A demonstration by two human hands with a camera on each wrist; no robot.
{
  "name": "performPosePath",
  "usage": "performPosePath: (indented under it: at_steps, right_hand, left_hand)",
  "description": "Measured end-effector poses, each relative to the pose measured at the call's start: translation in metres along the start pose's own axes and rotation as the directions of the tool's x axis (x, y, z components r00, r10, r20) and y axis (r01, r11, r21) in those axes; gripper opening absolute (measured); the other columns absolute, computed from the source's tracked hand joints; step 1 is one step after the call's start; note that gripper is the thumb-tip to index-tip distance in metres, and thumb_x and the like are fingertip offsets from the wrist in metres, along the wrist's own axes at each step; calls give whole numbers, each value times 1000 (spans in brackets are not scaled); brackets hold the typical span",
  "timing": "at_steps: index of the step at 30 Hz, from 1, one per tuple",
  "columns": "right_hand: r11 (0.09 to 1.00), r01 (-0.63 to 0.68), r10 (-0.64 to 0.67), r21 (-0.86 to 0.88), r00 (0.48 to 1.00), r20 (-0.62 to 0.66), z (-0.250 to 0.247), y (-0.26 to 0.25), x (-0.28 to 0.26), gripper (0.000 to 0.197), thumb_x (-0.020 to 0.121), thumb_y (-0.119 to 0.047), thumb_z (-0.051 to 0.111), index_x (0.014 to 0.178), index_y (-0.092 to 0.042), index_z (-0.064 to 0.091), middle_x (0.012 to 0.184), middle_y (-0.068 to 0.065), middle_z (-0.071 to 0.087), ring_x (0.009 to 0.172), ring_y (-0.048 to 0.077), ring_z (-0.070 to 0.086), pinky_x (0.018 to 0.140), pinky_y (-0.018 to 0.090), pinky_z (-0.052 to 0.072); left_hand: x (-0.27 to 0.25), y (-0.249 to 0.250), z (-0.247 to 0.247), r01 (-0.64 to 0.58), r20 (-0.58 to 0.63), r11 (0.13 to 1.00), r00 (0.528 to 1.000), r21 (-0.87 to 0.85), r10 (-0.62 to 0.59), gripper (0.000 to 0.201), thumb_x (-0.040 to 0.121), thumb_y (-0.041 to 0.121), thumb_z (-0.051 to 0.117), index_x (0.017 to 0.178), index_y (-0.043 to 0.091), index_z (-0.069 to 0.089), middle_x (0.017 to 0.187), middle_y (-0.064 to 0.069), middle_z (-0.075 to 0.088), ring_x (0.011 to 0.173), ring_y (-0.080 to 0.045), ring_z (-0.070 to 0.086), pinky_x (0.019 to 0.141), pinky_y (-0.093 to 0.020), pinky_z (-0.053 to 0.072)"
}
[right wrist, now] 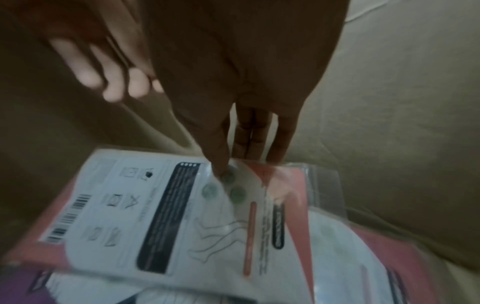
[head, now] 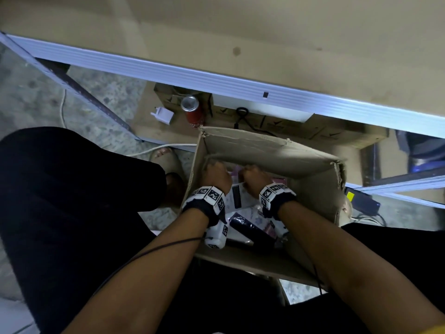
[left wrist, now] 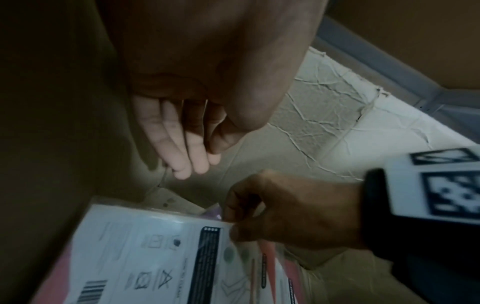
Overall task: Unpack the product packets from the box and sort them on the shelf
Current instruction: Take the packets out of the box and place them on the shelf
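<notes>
Packet (right wrist: pixel 166 207) pinched by right hand (right wrist: pixel 233 86): barcode, laundry symbols, print unreadable.

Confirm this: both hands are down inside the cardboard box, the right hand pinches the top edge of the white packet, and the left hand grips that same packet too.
Not quite. The left hand holds nothing: the left wrist view shows its fingers loose against the box wall, above the white packet. The rest stands: both hands are inside the box, and the right hand pinches the packet's top edge.
</notes>
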State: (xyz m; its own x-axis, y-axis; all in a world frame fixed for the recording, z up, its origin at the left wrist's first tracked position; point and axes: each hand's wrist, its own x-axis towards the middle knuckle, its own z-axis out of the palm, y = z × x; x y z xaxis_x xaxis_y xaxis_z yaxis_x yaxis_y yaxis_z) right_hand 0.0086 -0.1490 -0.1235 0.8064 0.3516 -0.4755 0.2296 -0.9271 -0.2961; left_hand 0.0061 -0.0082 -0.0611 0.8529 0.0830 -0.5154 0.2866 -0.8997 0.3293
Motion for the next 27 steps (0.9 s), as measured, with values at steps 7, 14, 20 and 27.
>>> performPosePath:
  at_steps: [7,14,20,27]
  right_hand:
    - [991,131,-130,4,984,124,-14,-23,31,21,93,-11,53,107,-6,68,123,18,64,114,32,61,99,38,46]
    - [982,176,-155,-70,958,240,-13,-24,32,30,92,-8,54,120,-5,63,128,19,62,116,32,61,94,37,46]
    - [995,55,-27,-84,955,296,-2,0,0,30,90,-8,56,120,-13,61,124,14,64,111,31,63,86,35,51]
    - [992,-121,87,47,889,449,18,10,-32,33,96,-15,57,126,-2,57,135,18,56,123,30,56,98,33,43]
  left_hand:
    - [-4,-9,0,-10,68,994,998,108,3,33,102,17,42,128,10,62,130,-15,63,118,-33,62,95,-42,52]
    - [-1,-12,10,26,77,999,997,32,-28,25,97,13,50,113,5,68,120,-17,67,112,-34,64,85,-36,52]
    - [3,-21,21,73,138,997,988,3,-73,14,91,11,56,90,15,69,114,-14,70,107,-33,66,71,-29,43]
    - [6,-29,27,101,219,993,969,54,-110,30,94,18,54,119,4,63,130,-17,62,121,-35,59,88,-33,46]
